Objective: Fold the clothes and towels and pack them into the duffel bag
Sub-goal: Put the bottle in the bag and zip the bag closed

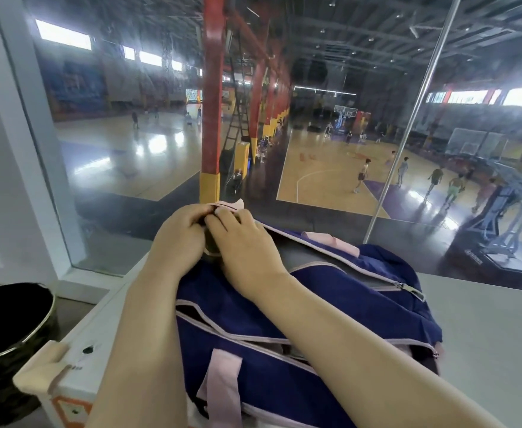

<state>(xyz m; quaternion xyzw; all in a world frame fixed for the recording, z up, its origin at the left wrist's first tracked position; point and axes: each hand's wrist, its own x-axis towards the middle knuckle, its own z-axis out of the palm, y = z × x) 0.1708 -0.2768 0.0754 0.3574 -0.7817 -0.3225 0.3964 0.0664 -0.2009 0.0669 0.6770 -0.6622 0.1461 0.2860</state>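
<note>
A navy duffel bag (340,307) with pale pink trim and straps lies on the white table (485,329) in front of me. Its top zipper is open along the middle, and grey fabric (312,257) shows inside. Both hands meet at the bag's far left end. My left hand (177,239) grips the end of the bag with curled fingers. My right hand (241,239) pinches a small pink tab or zipper end (228,206) there. What lies between the fingers is mostly hidden. A zipper pull (412,290) sits at the right end of the opening.
A big glass window (315,103) stands right behind the table, overlooking a basketball hall. A black round bin (9,329) stands on the floor at the left. A pink corner guard (41,370) caps the table's near left corner.
</note>
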